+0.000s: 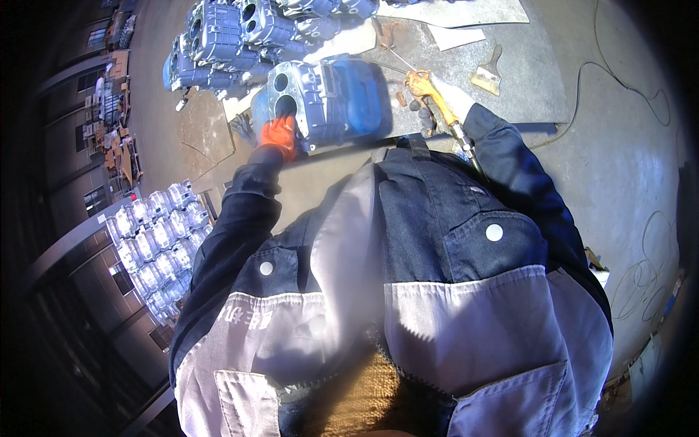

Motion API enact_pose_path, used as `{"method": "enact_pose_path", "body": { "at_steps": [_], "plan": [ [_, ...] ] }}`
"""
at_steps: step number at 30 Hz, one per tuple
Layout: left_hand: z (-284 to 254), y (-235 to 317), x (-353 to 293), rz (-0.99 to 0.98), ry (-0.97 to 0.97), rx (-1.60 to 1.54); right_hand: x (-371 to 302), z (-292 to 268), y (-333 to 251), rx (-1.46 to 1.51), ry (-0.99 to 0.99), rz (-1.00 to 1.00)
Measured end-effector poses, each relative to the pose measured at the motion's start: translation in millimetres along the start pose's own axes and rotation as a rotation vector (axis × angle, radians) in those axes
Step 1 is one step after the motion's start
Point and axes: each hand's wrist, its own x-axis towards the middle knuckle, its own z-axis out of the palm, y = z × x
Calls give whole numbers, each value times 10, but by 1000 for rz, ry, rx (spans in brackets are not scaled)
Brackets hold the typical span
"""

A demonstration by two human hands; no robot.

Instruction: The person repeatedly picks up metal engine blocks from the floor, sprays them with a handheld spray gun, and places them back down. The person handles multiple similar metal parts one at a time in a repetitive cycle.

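Reaching over the near edge of the worktable [535, 91], the person lays an orange-gloved left hand [278, 137] on a grey metal housing [312, 100], its fingers at a round opening, though from here I cannot tell whether they grip it, while the gloved right hand [420, 84] has its fingers curled closed around a slim, long-shafted tool [459, 134]. The housing sits near that front edge, beside a rounded blue surface [368, 98], and a flat brush [488, 71] lies off to the right. Beyond it, more grey housings [218, 38] stand crowded together.
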Motion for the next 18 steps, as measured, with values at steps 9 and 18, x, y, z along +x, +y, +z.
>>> {"method": "enact_pose_path", "body": {
  "at_steps": [9,18],
  "plan": [
    [-53,20,-117,13,19,-131,59,-46,30,-30,99,118],
    [-50,4,7,125,-64,411,106,-183,148,-19,83,68]
  ]
}}
